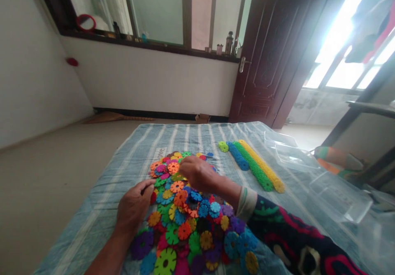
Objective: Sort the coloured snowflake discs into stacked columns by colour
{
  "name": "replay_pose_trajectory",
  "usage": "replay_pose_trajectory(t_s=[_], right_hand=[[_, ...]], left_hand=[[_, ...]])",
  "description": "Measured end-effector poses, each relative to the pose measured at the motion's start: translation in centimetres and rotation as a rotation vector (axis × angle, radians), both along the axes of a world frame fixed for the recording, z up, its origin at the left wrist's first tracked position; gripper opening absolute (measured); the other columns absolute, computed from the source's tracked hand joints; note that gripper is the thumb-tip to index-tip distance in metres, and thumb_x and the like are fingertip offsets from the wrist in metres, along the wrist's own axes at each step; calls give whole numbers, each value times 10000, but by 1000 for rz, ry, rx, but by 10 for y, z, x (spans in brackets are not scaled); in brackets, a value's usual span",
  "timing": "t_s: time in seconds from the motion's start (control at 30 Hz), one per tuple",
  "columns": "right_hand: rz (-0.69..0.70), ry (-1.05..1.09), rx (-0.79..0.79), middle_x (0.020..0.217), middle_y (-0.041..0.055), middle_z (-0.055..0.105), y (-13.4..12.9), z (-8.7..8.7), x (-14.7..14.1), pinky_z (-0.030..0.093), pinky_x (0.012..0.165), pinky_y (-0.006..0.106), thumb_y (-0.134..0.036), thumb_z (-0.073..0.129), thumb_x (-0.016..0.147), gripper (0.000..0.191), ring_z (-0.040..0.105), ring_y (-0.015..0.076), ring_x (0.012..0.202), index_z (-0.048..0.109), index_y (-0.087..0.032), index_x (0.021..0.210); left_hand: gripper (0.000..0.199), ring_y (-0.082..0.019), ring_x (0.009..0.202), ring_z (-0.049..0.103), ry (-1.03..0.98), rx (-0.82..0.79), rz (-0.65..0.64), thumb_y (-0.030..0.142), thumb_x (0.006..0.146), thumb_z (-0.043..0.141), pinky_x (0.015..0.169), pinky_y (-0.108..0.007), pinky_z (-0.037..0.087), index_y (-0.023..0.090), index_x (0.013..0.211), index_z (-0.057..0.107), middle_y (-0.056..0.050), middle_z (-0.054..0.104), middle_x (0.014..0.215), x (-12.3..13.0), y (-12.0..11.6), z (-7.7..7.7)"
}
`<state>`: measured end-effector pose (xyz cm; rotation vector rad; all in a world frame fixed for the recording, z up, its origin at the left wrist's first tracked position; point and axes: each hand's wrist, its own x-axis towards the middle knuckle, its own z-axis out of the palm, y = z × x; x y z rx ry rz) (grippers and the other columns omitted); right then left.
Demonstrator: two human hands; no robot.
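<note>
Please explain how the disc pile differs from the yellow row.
The disc pile mixes many colours; the yellow row has one. The pile spreads irregularly, while the row forms a straight line. The left hand and right hand are at the pile; neither is at the row. Both lie on striped cloth.

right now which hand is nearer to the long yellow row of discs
Right. The right hand is over the loose pile, left of the yellow row; the left hand is farther left, at the pile's edge.
</note>
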<state>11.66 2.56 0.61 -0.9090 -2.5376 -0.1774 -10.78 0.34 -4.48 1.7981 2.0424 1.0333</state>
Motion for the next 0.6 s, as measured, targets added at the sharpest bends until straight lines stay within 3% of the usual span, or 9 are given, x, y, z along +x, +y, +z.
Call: replay_pose_trajectory(t_s=[0.1, 0.17, 0.33, 0.6], right_hand=[[-426, -13, -151, 879, 39, 598, 34, 5, 54, 335, 643, 223, -161, 411, 937, 270, 504, 116, 755, 620, -166, 768], [-546, -16, -173, 886, 69, 613, 54, 4, 91, 328, 639, 237, -139, 391, 933, 300, 522, 133, 767, 637, -153, 760], [-686, -31, -219, 881, 106, 636, 79, -5, 148, 308, 627, 251, -137, 409, 922, 305, 542, 132, 732, 672, -119, 770], [-748, -25, -256, 939, 93, 658, 94, -21, 158, 333, 648, 240, -202, 417, 928, 307, 580, 148, 790, 695, -156, 807]], left_hand=[[366, -244, 833, 692, 32, 12, -6, 403, 747, 450, 769, -325, 541, 240, 919, 729, -31, 755, 947, 0, 2, -1], [365, -251, 856, 690, 41, 10, -9, 403, 741, 451, 791, -332, 539, 235, 908, 729, -35, 753, 965, 0, 3, -2], [340, -247, 841, 688, 59, 27, -6, 404, 735, 462, 797, -333, 536, 247, 877, 728, -30, 755, 954, -1, 3, -3], [313, -246, 846, 687, 69, 32, 3, 418, 724, 472, 814, -338, 534, 266, 839, 720, -20, 753, 946, -3, 5, -6]])
